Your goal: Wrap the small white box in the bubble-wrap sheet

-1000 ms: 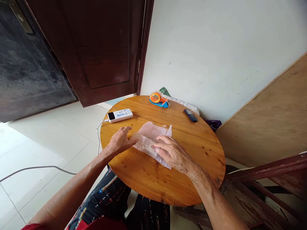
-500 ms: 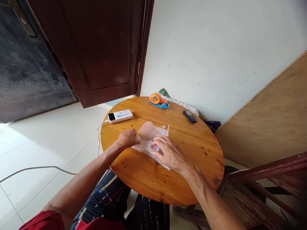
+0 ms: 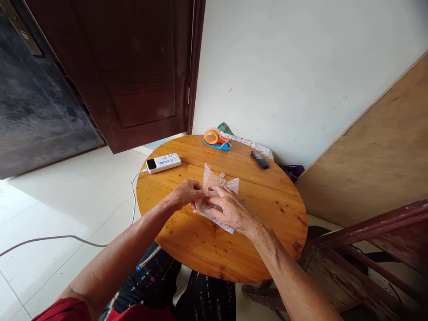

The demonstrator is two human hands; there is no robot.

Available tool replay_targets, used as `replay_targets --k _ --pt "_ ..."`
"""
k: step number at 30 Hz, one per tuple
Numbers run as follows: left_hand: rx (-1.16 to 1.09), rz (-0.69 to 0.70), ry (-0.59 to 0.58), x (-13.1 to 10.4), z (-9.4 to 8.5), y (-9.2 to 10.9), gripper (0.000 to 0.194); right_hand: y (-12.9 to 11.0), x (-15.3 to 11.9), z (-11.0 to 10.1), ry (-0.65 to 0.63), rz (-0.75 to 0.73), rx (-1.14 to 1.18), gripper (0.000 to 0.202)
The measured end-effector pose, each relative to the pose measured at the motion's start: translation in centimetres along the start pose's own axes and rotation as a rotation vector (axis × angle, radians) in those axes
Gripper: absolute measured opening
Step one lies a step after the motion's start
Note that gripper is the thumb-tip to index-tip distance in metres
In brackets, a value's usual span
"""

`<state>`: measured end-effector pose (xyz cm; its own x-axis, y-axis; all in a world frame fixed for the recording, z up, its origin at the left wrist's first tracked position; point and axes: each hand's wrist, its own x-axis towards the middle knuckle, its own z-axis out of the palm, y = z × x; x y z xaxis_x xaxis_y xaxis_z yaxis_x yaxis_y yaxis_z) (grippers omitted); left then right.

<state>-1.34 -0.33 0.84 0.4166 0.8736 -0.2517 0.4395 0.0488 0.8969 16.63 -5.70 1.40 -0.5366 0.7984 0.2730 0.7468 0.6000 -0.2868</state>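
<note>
A crumpled sheet of clear bubble wrap (image 3: 220,179) lies on the round wooden table (image 3: 200,258), its far edge sticking up. My left hand (image 3: 189,194) is closed, pinching the left edge of the wrap. Across the middle of the wrap curves my right hand (image 3: 230,208), gripping it down with its fingers slightly apart, the tips close to my left fingers. The small item with a red mark seen in the wrap earlier is now hidden under my hands.
Toward the back stands an orange and blue tape dispenser (image 3: 216,139). A white device (image 3: 163,163) with a cable (image 3: 133,191) lies at the left. A dark, blurred-out object (image 3: 259,159) lies at the right. Behind are a wall and door (image 3: 140,80); a wooden chair (image 3: 364,249) is at right.
My left hand has moved right with the wrap's left edge, folding it over toward my right hand. The small item has become covered. The view has shifted slightly.
</note>
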Motion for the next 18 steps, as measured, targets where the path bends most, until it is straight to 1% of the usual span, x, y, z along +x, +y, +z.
replay_targets --k 2,5,7,9,10,11,12,14,16,18 --pt "-0.063 0.013 -0.047 -0.2 0.2 0.1 0.004 0.0 -0.5 0.4 0.03 0.019 0.026 0.022" --pt "-0.153 0.055 -0.148 -0.4 -0.2 0.0 0.011 -0.2 -1.0 0.9 0.098 0.05 0.06 0.023" --pt "-0.179 0.076 -0.215 -0.5 -0.6 -0.2 0.022 -0.3 -1.4 1.0 0.14 0.08 0.054 0.024" --pt "-0.152 0.09 -0.226 -0.6 -0.7 -0.3 0.035 -0.4 -1.7 0.9 0.17 0.104 0.041 0.028" --pt "-0.115 0.1 -0.213 -0.6 -0.6 -0.3 0.037 -0.5 -2.0 0.8 0.186 0.113 0.041 0.028" --pt "-0.06 0.118 -0.195 -0.6 -0.4 -0.3 0.037 -0.5 -2.4 0.7 0.206 0.125 0.045 0.029" --pt "0.016 0.145 -0.165 -0.6 -0.1 -0.2 0.032 -0.6 -2.9 0.7 0.233 0.146 0.049 0.028" --pt "0.224 0.214 -0.097 -0.6 0.5 0.1 0.018 -0.6 -4.1 0.6 0.309 0.223 0.051 0.028" --pt "0.445 0.29 -0.04 -0.8 1.0 0.5 0.009 -0.7 -5.6 0.7 0.379 0.357 0.048 0.031" --pt "0.603 0.332 0.004 -1.0 1.4 0.8 0.01 -0.6 -7.2 0.9 0.392 0.532 0.055 0.04"
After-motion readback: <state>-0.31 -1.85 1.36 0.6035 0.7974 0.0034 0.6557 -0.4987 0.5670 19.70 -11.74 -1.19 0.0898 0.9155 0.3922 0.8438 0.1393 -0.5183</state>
